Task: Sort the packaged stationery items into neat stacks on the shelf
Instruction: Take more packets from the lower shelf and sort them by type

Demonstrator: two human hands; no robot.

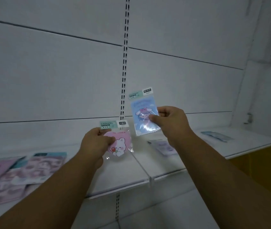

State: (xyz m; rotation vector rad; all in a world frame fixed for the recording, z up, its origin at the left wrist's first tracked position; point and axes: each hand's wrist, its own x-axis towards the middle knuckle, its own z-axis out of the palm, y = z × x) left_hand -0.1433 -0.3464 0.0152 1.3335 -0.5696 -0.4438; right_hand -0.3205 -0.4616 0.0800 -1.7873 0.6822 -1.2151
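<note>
My left hand (96, 142) grips a clear packet with a pink heart-shaped item showing a white bear (120, 145), held just above the white shelf (131, 172). My right hand (172, 121) pinches a blue rectangular packet with a cartoon girl (144, 113), raised higher and tilted slightly left. Both packets carry a green header card. The two packets are apart, side by side.
Several larger pink and purple packets (24, 171) lie overlapping on the shelf at the left. A pale purple packet (163, 146) lies under my right wrist, and a blue packet (217, 136) lies further right. A slotted upright (124, 63) runs up the back panel.
</note>
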